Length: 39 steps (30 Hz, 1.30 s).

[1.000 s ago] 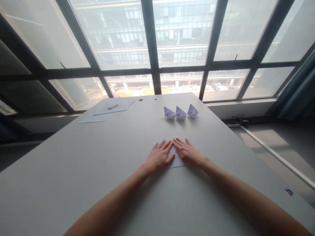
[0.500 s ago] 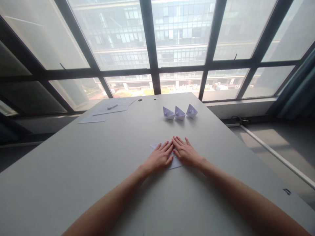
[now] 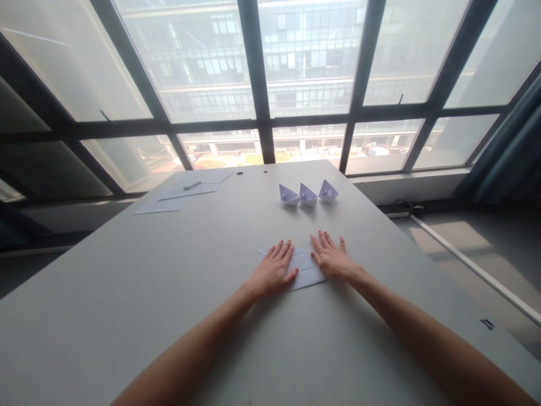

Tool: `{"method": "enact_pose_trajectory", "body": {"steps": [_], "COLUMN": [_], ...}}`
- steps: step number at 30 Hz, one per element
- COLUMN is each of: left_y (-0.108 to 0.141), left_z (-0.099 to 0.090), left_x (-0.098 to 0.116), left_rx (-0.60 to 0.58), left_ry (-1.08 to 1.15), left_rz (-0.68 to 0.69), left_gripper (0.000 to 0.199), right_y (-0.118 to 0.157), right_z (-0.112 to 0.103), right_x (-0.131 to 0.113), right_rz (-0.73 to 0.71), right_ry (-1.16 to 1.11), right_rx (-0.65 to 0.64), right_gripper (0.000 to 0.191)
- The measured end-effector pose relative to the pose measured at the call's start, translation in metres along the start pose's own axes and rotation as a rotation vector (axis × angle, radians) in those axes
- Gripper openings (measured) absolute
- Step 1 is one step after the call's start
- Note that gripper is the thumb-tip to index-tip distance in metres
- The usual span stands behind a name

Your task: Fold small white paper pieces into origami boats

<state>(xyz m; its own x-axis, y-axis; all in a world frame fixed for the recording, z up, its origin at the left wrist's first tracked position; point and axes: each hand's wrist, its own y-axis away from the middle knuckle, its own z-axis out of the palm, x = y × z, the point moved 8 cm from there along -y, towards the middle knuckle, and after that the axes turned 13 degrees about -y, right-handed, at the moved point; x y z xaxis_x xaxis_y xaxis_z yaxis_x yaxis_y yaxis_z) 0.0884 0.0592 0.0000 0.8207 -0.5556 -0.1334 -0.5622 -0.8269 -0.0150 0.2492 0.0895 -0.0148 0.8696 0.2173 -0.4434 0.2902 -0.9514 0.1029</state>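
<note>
White paper sheet [image 3: 302,269], creased, flat under both hands, L [image 3: 273,270] & R [image 3: 332,259].

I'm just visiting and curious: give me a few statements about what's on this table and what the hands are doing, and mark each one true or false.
1. Both hands lie flat on a folded sheet of paper. True: the left hand and right hand press on the sheet.
2. Five paper boats stand beyond the hands. False: three boats stand in a row.
3. The hands touch each other. False: they are apart, with paper showing between them.
4. More paper lies at the table's far left. True: flat sheets lie there with a small pen-like thing on top.
</note>
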Motion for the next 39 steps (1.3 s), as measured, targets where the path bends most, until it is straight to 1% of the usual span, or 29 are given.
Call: {"method": "enact_pose_trajectory", "body": {"steps": [2,5,7,11,15,17,19,23,25,28,31,34,37,39], "left_y": [0.000,0.000,0.001,0.002,0.002,0.003,0.004,0.004,0.005,0.006,0.006,0.006,0.005,0.004], "left_z": [-0.001,-0.002,-0.003,-0.004,-0.006,-0.006,-0.007,-0.006,-0.005,-0.005,-0.003,-0.001,0.001,0.000], "left_x": [0.000,0.000,0.000,0.000,0.001,0.001,0.002,0.003,0.002,-0.001,-0.005,-0.010,-0.015,-0.020], "left_rx": [0.005,0.008,0.007,0.026,0.056,0.066,0.075,0.077,0.070,0.069,0.062,0.050,0.037,0.048], "left_ry": [0.003,0.011,0.017,0.026,0.030,0.033,0.035,0.033,0.022,-0.007,-0.020,-0.010,0.025,0.043], "left_rz": [0.007,0.031,0.042,0.048,0.056,0.064,0.078,0.086,0.063,-0.001,-0.064,-0.129,-0.164,-0.180], "left_gripper": [0.072,0.071,0.071,0.068,0.063,0.060,0.058,0.063,0.068,0.072,0.080,0.083,0.071,0.061], "right_y": [-0.003,-0.004,-0.004,-0.003,-0.001,0.001,0.001,0.001,0.001,0.001,0.002,0.007,0.014,0.017], "right_z": [-0.002,-0.003,-0.006,-0.017,-0.033,-0.034,-0.028,-0.008,-0.001,0.002,0.002,0.001,-0.001,-0.002], "right_x": [0.006,0.006,0.003,-0.008,-0.016,-0.023,-0.032,-0.046,-0.049,-0.049,-0.051,-0.058,-0.066,-0.069], "right_rz": [-0.013,-0.088,-0.134,-0.255,-0.342,-0.379,-0.409,-0.448,-0.463,-0.487,-0.501,-0.545,-0.605,-0.599], "right_ry": [-0.013,-0.029,-0.038,-0.133,-0.295,-0.322,-0.303,-0.243,-0.240,-0.245,-0.229,-0.204,-0.177,-0.152], "right_rx": [-0.020,-0.050,-0.015,0.151,0.388,0.441,0.401,0.222,0.158,0.121,0.093,0.056,0.019,0.018], "right_gripper": [0.064,0.063,0.062,0.059,0.047,0.046,0.049,0.058,0.064,0.070,0.068,0.060,0.051,0.050]}}
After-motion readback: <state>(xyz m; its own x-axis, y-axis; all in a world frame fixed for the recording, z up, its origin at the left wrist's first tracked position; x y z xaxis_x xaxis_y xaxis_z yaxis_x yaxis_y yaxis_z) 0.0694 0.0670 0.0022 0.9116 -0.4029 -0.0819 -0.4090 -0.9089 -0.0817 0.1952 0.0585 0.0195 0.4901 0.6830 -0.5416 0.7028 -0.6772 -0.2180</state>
